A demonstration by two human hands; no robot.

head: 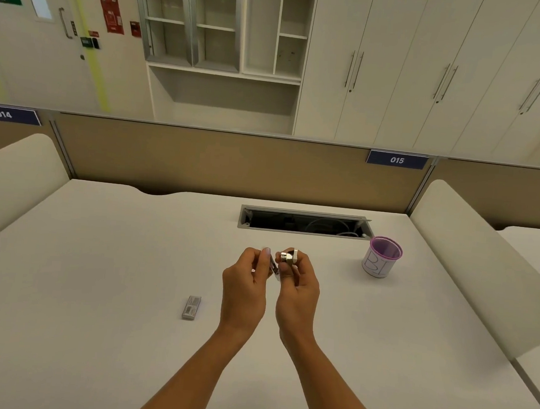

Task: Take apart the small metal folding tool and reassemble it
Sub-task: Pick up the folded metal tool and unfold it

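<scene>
Above the middle of the white desk [96, 288] I hold the small metal tool in two pieces. My left hand [246, 282] pinches a thin flat metal strip [273, 266] between thumb and fingers. My right hand [298, 286] grips a short shiny metal piece [288, 256] by its end, close to the strip's top; whether the two pieces touch is unclear. A third part, a small flat rectangular metal casing [192, 307], lies on the desk to the left of my left wrist.
A purple mesh cup [381, 257] with a white paper label stands to the right of my hands. Behind them, an open cable tray slot [305, 222] is cut into the desk. Padded dividers rise at the left and right sides, and a partition panel at the back.
</scene>
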